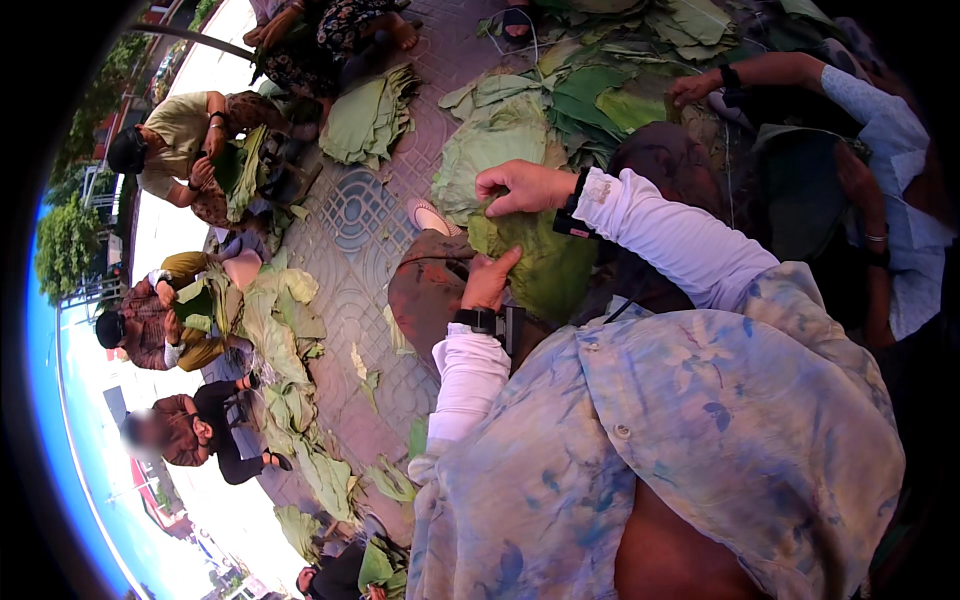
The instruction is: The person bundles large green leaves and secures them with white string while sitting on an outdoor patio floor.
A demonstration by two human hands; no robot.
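Observation:
A large yellow-green leaf (550,265) lies over my lap between my two hands. My left hand (487,280) grips its left side, with the thumb on top. My right hand (525,187) is closed at the leaf's upper edge, fingertips pinched on it. Just beyond that hand, pale green flattened leaves (485,140) are heaped with darker green ones (585,100).
Several people (170,160) sit along the left, some handling leaves. A co-worker's hand (690,90) and sleeve are at the right. A leaf stack (365,115) and a long row of leaves (290,370) lie on the patterned paving (355,250).

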